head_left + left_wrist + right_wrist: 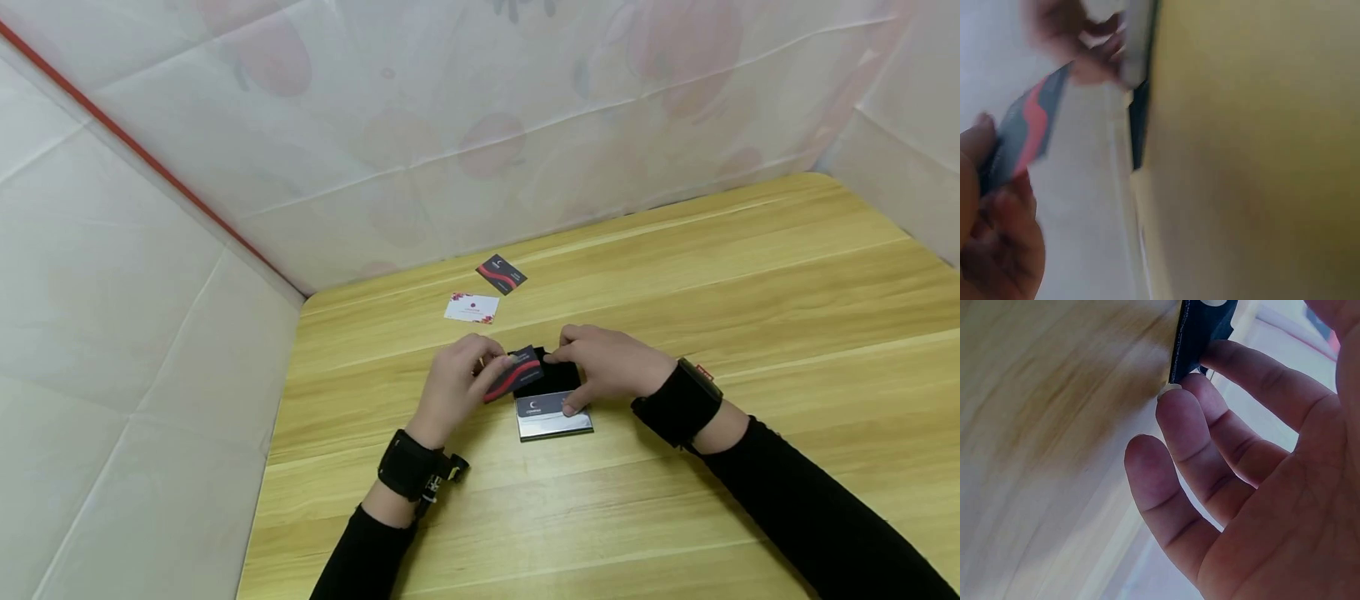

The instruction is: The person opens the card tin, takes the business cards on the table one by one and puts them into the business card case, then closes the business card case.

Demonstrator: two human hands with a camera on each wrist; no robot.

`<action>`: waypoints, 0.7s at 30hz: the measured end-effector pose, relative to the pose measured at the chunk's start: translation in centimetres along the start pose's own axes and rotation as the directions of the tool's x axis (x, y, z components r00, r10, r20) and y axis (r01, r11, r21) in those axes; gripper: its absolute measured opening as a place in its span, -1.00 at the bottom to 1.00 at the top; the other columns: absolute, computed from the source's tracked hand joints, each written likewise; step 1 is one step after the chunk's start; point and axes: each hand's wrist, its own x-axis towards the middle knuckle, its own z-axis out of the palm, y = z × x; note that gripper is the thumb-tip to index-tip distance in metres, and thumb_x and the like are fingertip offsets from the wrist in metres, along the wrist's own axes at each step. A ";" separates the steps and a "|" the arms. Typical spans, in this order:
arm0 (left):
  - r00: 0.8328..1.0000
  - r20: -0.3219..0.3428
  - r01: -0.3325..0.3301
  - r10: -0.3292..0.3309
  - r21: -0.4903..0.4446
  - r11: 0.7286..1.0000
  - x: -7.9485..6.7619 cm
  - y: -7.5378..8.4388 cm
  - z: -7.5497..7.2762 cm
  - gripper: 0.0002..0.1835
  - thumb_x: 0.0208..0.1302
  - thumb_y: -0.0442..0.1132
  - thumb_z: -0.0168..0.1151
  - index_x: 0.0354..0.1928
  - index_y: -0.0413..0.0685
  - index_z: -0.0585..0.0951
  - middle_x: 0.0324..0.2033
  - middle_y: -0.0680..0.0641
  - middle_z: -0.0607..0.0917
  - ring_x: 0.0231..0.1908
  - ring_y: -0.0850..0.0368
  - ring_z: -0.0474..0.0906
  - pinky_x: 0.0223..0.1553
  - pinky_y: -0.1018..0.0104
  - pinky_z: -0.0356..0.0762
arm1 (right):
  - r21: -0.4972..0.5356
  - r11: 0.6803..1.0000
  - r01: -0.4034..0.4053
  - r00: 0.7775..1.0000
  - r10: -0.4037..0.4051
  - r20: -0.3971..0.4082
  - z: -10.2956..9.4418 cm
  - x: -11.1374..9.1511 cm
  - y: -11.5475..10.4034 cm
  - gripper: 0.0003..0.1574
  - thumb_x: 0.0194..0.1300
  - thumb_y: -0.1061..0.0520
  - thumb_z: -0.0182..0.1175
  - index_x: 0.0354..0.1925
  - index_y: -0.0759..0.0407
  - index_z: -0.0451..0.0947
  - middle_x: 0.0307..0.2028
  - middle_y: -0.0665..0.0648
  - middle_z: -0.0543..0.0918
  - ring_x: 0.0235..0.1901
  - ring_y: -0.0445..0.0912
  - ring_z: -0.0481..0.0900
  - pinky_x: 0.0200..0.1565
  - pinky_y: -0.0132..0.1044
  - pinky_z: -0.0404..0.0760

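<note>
Dark grey with a red wave, the striped card (514, 377) is pinched in your left hand (454, 377), near the left side of the open case (555, 427). Your right hand (617, 362) holds that case, thumb on its near half, fingertips at the black far flap (559, 382). Inside the near half, a logo card (536, 407) shows. Farther away on the table (712, 300) lie a white card (472, 308) and, beyond it, another dark card (501, 274).

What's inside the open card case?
A dark card with a crescent logo shows in the near half of the case. The right hand covers part of that card; whether others lie beneath it cannot be seen.
</note>
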 end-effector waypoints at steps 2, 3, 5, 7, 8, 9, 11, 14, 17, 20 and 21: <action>1.000 0.004 0.008 -0.008 0.027 1.000 -0.1 0.6 0.5 -0.80 0.41 -0.02 0.22 -0.27 0.03 0.64 -0.42 0.13 0.60 -0.47 0.31 0.42 -0.45 0.46 0.40 | -0.001 1.000 0.003 1.000 -0.003 -0.009 0.1 0.0 0.0 0.00 -0.10 -0.34 0.54 0.25 0.07 0.59 -0.14 -0.03 0.49 -0.36 -0.18 0.39 -0.32 -0.33 0.44; 1.000 0.006 0.017 -0.017 0.039 0.999 -0.2 0.8 0.6 -0.79 0.42 -0.01 0.21 -0.28 0.03 0.63 -0.43 0.14 0.59 -0.49 0.31 0.40 -0.46 0.46 0.39 | 0.000 1.000 0.003 1.000 -0.003 -0.012 0.2 0.1 0.1 -0.01 -0.11 -0.34 0.55 0.24 0.07 0.59 -0.14 -0.03 0.49 -0.34 -0.18 0.40 -0.30 -0.32 0.45; 0.999 0.008 0.046 -0.047 0.044 0.998 -0.1 1.3 0.7 -0.80 0.41 -0.02 0.21 -0.28 0.04 0.63 -0.42 0.13 0.60 -0.47 0.31 0.41 -0.45 0.44 0.40 | -0.009 1.000 0.001 1.000 -0.001 -0.018 0.4 0.2 0.2 -0.01 -0.11 -0.35 0.54 0.22 0.08 0.60 -0.12 -0.04 0.49 -0.28 -0.18 0.41 -0.24 -0.30 0.48; 0.996 0.023 0.085 -0.086 0.044 0.995 -0.1 1.6 0.6 -0.82 0.40 -0.04 0.23 -0.26 0.03 0.65 -0.39 0.13 0.62 -0.43 0.31 0.44 -0.41 0.42 0.45 | -0.015 1.000 -0.004 1.000 0.003 -0.023 0.5 0.3 0.2 -0.02 -0.12 -0.35 0.55 0.20 0.10 0.61 -0.10 -0.04 0.49 -0.23 -0.17 0.43 -0.18 -0.29 0.50; 0.994 0.038 0.103 -0.105 0.045 0.994 -0.1 1.7 0.5 -0.83 0.39 -0.05 0.24 -0.24 0.03 0.66 -0.38 0.12 0.63 -0.41 0.30 0.46 -0.39 0.42 0.47 | -0.018 1.000 -0.008 1.000 0.008 -0.021 0.6 0.4 0.2 -0.02 -0.12 -0.34 0.55 0.20 0.11 0.61 -0.09 -0.04 0.50 -0.22 -0.17 0.43 -0.16 -0.28 0.50; 0.991 0.056 0.119 -0.122 0.045 0.992 -0.1 1.7 0.4 -0.85 0.39 -0.07 0.25 -0.20 0.03 0.68 -0.36 0.12 0.64 -0.39 0.31 0.48 -0.37 0.42 0.49 | -0.020 1.000 -0.008 1.000 0.008 -0.022 0.6 0.4 0.2 -0.02 -0.12 -0.34 0.55 0.19 0.12 0.62 -0.08 -0.03 0.50 -0.21 -0.16 0.43 -0.15 -0.27 0.51; 0.984 0.095 0.147 -0.151 0.042 0.988 -0.1 1.6 0.2 -0.85 0.39 -0.12 0.27 -0.13 0.02 0.71 -0.30 0.10 0.67 -0.33 0.31 0.53 -0.31 0.42 0.54 | -0.020 1.000 -0.013 1.000 0.013 -0.020 0.5 0.4 0.1 -0.04 -0.11 -0.34 0.55 0.18 0.13 0.62 -0.08 -0.02 0.50 -0.20 -0.15 0.43 -0.13 -0.26 0.51; 0.973 0.149 0.172 -0.177 0.047 0.984 -0.1 1.5 -0.1 -0.81 0.38 -0.19 0.28 -0.02 0.02 0.72 -0.24 0.08 0.70 -0.28 0.30 0.57 -0.28 0.42 0.58 | -0.016 1.000 -0.019 1.000 0.019 -0.019 0.4 0.4 0.0 -0.04 -0.12 -0.34 0.56 0.17 0.13 0.63 -0.09 -0.01 0.50 -0.20 -0.14 0.43 -0.12 -0.24 0.51; 0.966 0.194 0.164 -0.171 0.049 0.985 0.0 1.4 -0.1 -0.75 0.38 -0.24 0.27 0.06 0.00 0.71 -0.19 0.06 0.71 -0.25 0.29 0.58 -0.26 0.43 0.59 | -0.016 1.000 -0.024 1.000 0.024 -0.019 0.3 0.4 -0.1 -0.05 -0.12 -0.33 0.56 0.15 0.13 0.64 -0.10 -0.01 0.50 -0.20 -0.14 0.44 -0.12 -0.24 0.51; 0.956 0.250 0.139 -0.150 0.062 0.988 0.0 1.4 0.0 -0.68 0.39 -0.28 0.26 0.15 -0.01 0.68 -0.15 0.04 0.69 -0.26 0.28 0.56 -0.27 0.45 0.56 | -0.008 1.000 -0.028 0.999 0.028 -0.020 0.3 0.4 -0.1 -0.08 -0.13 -0.32 0.57 0.13 0.12 0.65 -0.12 -0.03 0.49 -0.22 -0.14 0.43 -0.15 -0.26 0.50; 0.953 0.267 0.132 -0.144 0.062 0.989 0.0 1.4 0.0 -0.66 0.38 -0.30 0.26 0.18 -0.02 0.66 -0.14 0.04 0.68 -0.26 0.28 0.55 -0.27 0.45 0.56 | -0.006 1.000 -0.029 0.999 0.029 -0.021 0.3 0.4 -0.1 -0.08 -0.14 -0.32 0.58 0.12 0.12 0.65 -0.13 -0.03 0.49 -0.22 -0.14 0.43 -0.15 -0.26 0.49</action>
